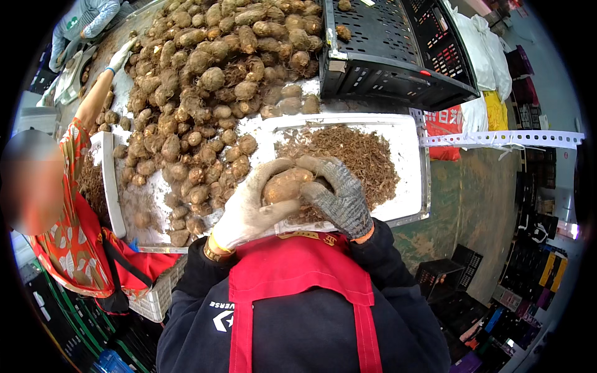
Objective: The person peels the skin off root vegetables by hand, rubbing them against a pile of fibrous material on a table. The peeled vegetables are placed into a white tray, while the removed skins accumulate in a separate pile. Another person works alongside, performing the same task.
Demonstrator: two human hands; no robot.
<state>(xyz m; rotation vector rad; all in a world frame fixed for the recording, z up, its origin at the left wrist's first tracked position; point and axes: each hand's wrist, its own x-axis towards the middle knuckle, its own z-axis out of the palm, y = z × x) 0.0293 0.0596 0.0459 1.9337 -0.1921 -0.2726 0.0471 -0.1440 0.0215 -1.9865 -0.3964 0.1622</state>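
Observation:
A brown taro corm (287,185) is between my two gloved hands, above the near part of a white foam tray (405,175). My left hand (249,210), in a white glove with a soiled thumb and fingers, grips the corm from the left. The right hand (343,200) wears a grey knitted glove; its thumb and fingers close around the corm's right end. Brown root fibres (354,161) lie loose in the tray below. Beyond my left hand spreads a large pile of hairy taro corms (212,79).
A black plastic crate (373,77) with a few corms stands at the back right. At left a person's gloved hand (120,57) reaches to the pile. A perforated white metal bar (503,139) juts out right. Stacked crates (440,277) stand on the floor.

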